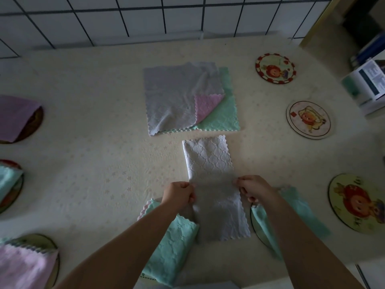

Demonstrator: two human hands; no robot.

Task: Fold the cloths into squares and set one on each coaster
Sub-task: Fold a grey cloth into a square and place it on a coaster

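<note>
White cloth (pixel 210 170) strip lies lengthwise between both grips; left hand (pixel 180 193) and right hand (pixel 253 188) pinch its long edges at mid-length. Judgement: fold evenly, matching ends for a square.

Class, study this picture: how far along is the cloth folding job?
Done: folded cloths sit on the left coasters, such as the purple cloth. In hand: the left hand and right hand grip a white cloth folded into a strip. Left: the flat pile and three bare coasters, like this coaster.
</note>
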